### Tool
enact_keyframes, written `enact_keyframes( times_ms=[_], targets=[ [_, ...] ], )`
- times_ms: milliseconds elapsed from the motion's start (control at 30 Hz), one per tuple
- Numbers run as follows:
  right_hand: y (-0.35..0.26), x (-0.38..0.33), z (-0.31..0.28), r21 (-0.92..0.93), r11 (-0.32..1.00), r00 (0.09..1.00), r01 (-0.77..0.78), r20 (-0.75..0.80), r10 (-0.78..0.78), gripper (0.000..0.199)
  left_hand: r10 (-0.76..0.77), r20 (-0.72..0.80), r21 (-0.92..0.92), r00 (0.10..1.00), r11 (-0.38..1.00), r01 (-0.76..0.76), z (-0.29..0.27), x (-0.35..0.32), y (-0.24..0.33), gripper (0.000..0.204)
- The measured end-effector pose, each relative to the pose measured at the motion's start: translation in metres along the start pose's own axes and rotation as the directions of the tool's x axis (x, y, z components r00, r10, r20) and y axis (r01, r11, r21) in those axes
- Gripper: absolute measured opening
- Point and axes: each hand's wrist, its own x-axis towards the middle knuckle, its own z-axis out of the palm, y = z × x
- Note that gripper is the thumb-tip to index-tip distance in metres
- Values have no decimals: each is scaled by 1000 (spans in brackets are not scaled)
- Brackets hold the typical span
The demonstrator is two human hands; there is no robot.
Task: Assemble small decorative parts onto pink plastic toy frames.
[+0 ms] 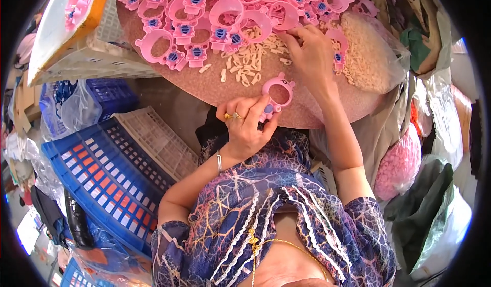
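My left hand [245,120] pinches a small pink plastic part [279,95] at the table's near edge. The part has a ring-shaped frame with small ears and a blue piece at its lower end, which my fingers partly cover. My right hand [311,51] reaches over the table with its fingers apart, fingertips at the edge of the pink pile; I see nothing held in it. Small cream plastic pieces [245,64] lie loose to its left. Beyond them spreads a heap of similar pink ring-shaped parts [221,32], many with blue centres.
A clear bag of cream pieces [371,57] rests at the table's right. A white crate [102,57] stands at the left. Below it is a blue basket [102,177]. A bag of pink pieces [400,159] hangs at the right. The round table [204,90] curves before me.
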Motion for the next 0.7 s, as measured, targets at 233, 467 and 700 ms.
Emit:
enact_keyframes(
  times_ms=[233, 467, 700],
  targets=[
    [1, -13, -11, 298, 937, 980, -183, -25, 199, 16, -3, 7, 24, 1000, 1000, 2, -1, -2, 0, 52],
    [44, -55, -35, 885, 294, 887, -360, 227, 403, 11, -1, -1, 28, 1000, 1000, 1, 0, -2, 0, 50],
    [49, -85, -49, 836, -393, 825, -382, 500, 263, 10, -1, -37, 16, 999, 1000, 1, 3, 0, -1, 50]
  ],
)
